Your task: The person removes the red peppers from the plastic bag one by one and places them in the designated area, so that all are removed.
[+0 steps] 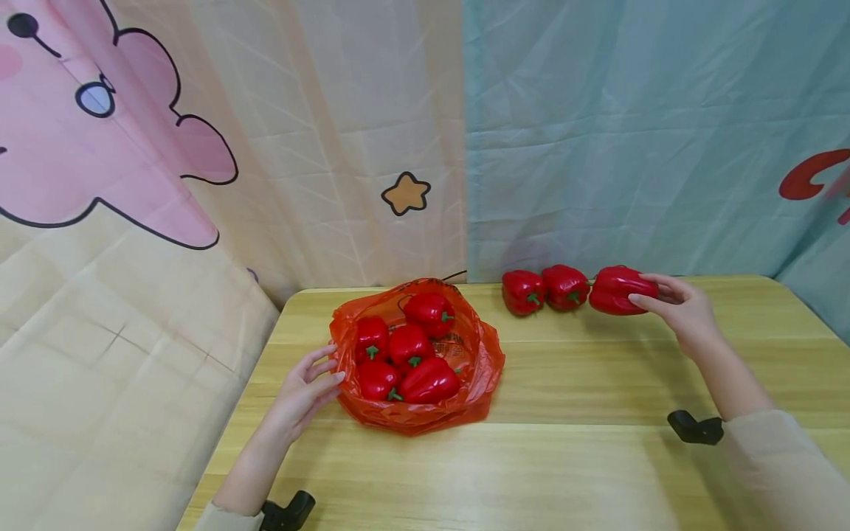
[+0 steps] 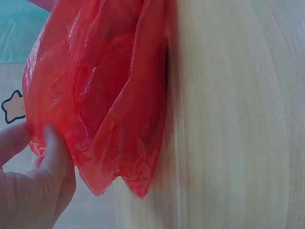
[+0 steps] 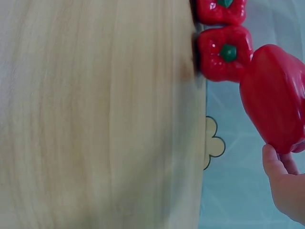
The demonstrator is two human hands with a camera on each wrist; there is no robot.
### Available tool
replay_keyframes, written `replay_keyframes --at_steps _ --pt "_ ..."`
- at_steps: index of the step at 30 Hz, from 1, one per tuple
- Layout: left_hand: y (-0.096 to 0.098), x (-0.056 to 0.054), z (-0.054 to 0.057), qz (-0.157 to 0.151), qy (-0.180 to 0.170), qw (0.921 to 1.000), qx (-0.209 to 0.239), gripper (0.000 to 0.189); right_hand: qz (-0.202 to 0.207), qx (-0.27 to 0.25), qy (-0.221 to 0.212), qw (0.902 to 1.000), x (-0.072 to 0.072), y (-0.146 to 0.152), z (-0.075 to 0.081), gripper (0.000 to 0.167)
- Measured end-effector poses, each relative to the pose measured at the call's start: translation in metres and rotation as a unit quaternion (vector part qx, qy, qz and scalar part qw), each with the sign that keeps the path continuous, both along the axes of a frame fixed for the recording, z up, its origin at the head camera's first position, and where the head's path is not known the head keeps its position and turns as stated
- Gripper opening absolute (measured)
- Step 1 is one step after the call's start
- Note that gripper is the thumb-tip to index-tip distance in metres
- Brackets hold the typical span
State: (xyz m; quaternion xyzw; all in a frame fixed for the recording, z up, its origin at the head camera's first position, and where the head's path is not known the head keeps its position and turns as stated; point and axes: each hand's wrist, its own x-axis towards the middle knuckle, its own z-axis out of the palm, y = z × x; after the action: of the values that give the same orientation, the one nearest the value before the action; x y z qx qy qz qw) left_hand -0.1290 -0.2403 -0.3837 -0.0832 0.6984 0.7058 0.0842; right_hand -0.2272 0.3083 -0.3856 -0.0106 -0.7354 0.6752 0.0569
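Note:
My right hand (image 1: pixel 687 313) grips a red bell pepper (image 1: pixel 616 290) by its right end, thumb in front. In the right wrist view this pepper (image 3: pixel 274 98) is lifted above the tabletop. Two more bell peppers (image 1: pixel 523 292) (image 1: pixel 565 287) stand side by side at the table's back edge, left of the held one. A red plastic bag (image 1: pixel 491 361) lies with its mouth wide, holding several red bell peppers (image 1: pixel 429 380) with green stems. My left hand (image 1: pixel 302 391) touches the bag's left side with relaxed fingers; in the left wrist view its thumb (image 2: pixel 55 148) lies against the plastic.
The light wooden table (image 1: pixel 564 472) ends at the back against a hanging patterned curtain (image 1: pixel 372 110). Black wrist mounts (image 1: pixel 695 428) sit on both forearms, the left mount (image 1: pixel 288 510) near the table's front.

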Motion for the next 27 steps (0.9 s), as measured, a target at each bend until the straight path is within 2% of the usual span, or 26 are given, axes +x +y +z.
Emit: replay_keyframes --at_steps 6,9,14,20,27 --pt "0.0 0.0 0.0 0.004 -0.001 1.0 0.001 0.057 -0.018 0.042 -0.016 0.9988 0.0 0.007 -0.009 0.037" --pt "0.0 -0.001 0.001 0.006 -0.002 1.0 0.0 0.056 -0.027 0.034 -0.018 0.9989 0.0 0.009 -0.014 0.038" --pt "0.0 0.0 0.0 0.0 -0.001 1.0 0.002 0.057 -0.05 0.05 -0.023 0.9972 -0.001 0.011 -0.022 0.034" --pt "0.0 0.0 0.0 -0.003 -0.002 1.0 0.003 0.057 -0.07 -0.002 -0.038 0.9968 -0.003 0.009 -0.03 0.035" --pt "0.001 0.0 0.002 0.003 0.0 0.9999 0.01 0.056 -0.128 -0.057 -0.075 0.9873 -0.01 0.003 -0.039 0.048"
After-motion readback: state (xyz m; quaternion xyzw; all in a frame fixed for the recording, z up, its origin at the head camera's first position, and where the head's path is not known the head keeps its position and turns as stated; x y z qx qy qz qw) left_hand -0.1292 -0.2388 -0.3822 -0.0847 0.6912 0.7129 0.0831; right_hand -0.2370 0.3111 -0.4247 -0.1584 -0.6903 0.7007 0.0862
